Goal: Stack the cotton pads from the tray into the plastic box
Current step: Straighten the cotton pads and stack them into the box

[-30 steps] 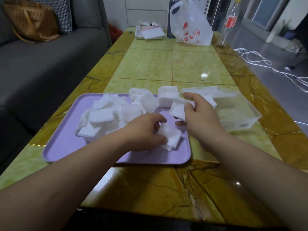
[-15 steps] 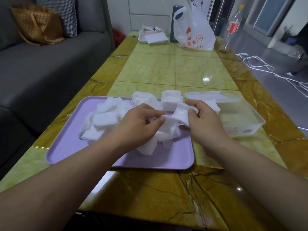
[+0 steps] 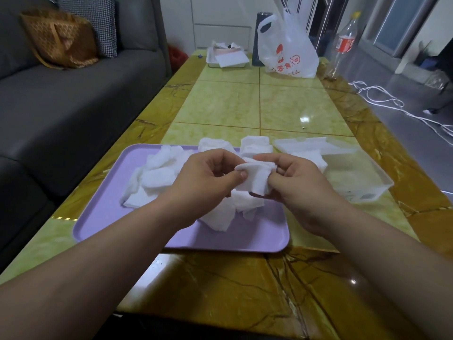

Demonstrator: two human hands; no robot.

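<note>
A purple tray (image 3: 103,217) lies on the table with a loose heap of white cotton pads (image 3: 157,175) on it. Both hands are raised over the tray's right half and pinch one small bundle of cotton pads (image 3: 257,179) between them. My left hand (image 3: 206,182) grips its left edge with thumb and fingers, and my right hand (image 3: 299,185) grips its right side. More pads hang and lie below the hands (image 3: 220,217). The clear plastic box (image 3: 362,182) stands just right of the tray, with a few pads at its far left end (image 3: 313,158).
A grey sofa (image 3: 73,94) runs along the table's left side with a brown bag (image 3: 61,38) on it. At the table's far end stand a white tray with papers (image 3: 228,58), a white plastic bag (image 3: 286,52) and a bottle (image 3: 343,45). White cables (image 3: 392,104) lie on the floor at right.
My left hand lifted pads off the tray and brought them up to the pads in my right hand. Both hands rose and now hold one bundle together above the tray.
</note>
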